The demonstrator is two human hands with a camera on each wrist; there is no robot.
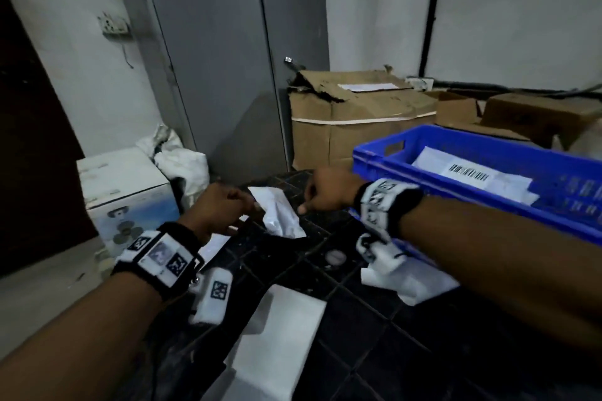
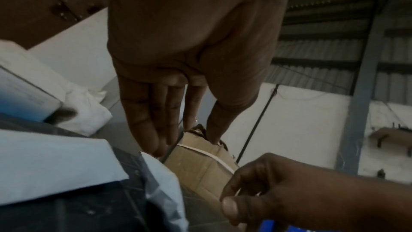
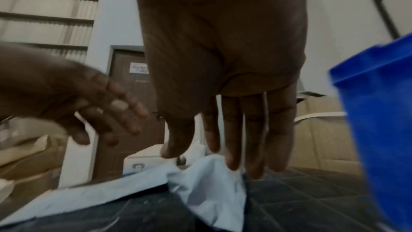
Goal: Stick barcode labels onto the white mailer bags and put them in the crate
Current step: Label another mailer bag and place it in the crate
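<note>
A crumpled white mailer bag (image 1: 283,218) lies on the dark tiled surface (image 1: 358,352) between my hands. My left hand (image 1: 250,205) is at its left edge, fingers straight, fingertips (image 2: 156,149) at the bag's (image 2: 160,183) corner. My right hand (image 1: 304,202) hovers at the bag's right side; in the right wrist view its straight fingers (image 3: 231,147) hang just above the bag (image 3: 211,197), holding nothing. The blue crate (image 1: 368,156) stands to the right and holds a white bag with a barcode label (image 1: 469,172).
Flat white bags or sheets lie nearer me (image 1: 283,329) and under my right forearm (image 1: 420,283). Cardboard boxes (image 1: 358,120) stand behind the crate. A white carton (image 1: 123,185) stands on the left, with a grey door behind.
</note>
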